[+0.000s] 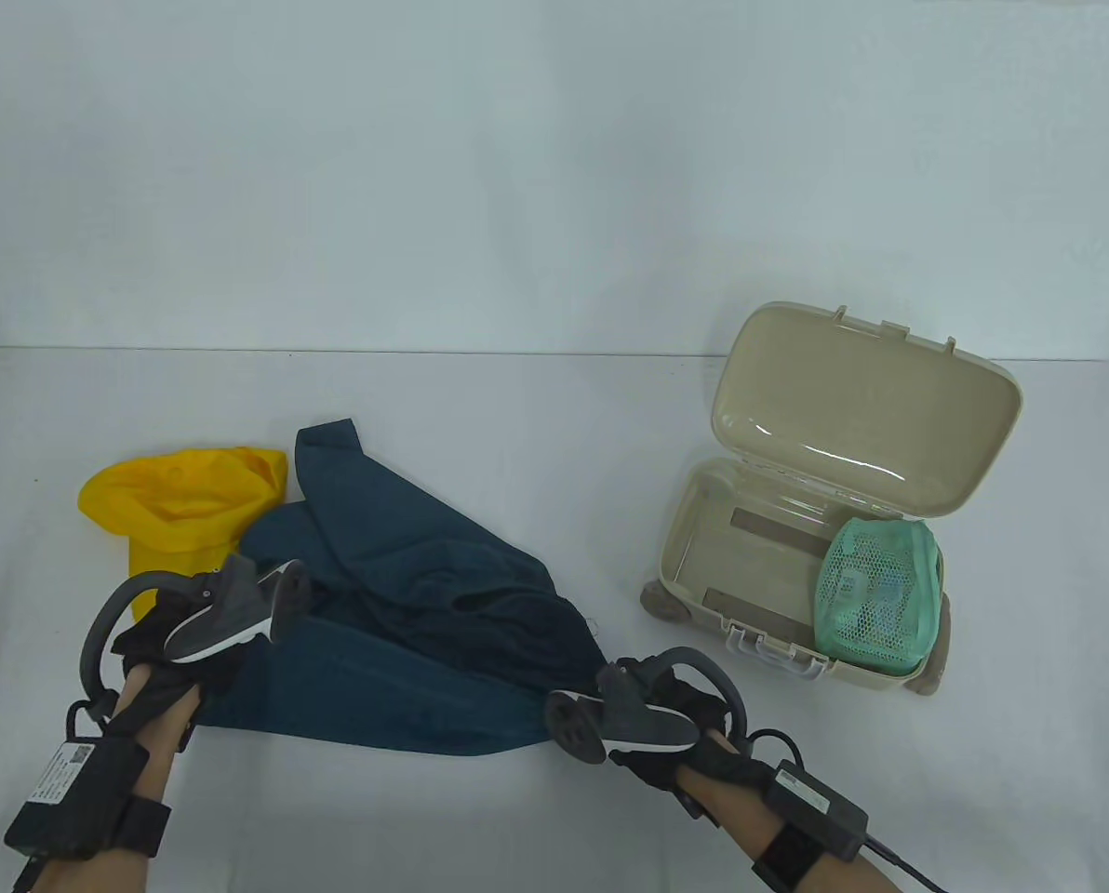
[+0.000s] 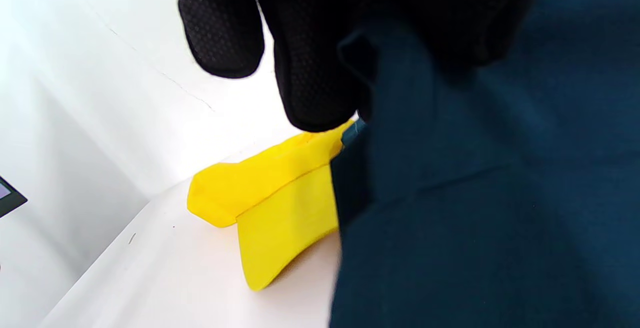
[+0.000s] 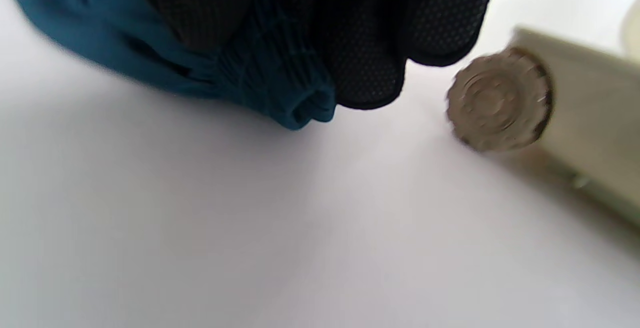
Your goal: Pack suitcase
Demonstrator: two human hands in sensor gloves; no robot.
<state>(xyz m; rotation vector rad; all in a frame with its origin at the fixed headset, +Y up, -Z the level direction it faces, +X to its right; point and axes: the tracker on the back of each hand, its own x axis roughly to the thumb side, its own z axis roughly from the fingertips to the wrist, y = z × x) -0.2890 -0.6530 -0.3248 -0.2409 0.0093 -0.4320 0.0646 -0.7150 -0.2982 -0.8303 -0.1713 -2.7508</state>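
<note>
A dark teal garment point(image 1: 406, 614) lies crumpled across the table's middle-left. My left hand point(image 1: 178, 656) grips its near-left corner; in the left wrist view the gloved fingers point(image 2: 310, 68) curl over the teal cloth point(image 2: 475, 193). My right hand point(image 1: 652, 716) grips the garment's near-right corner, where the fingers point(image 3: 370, 58) bunch the teal fabric point(image 3: 270, 83). A yellow cap point(image 1: 187, 507) lies behind the left hand, partly under the garment. The beige suitcase point(image 1: 703, 521) stands open at the right with its lid point(image 1: 866, 419) up. A green mesh pouch point(image 1: 880, 595) sits in its right end.
A suitcase wheel point(image 3: 497, 101) shows close to my right hand in the right wrist view. White table surface point(image 1: 517, 409) stretches behind the garment and toward the front middle. A pale wall rises behind the table.
</note>
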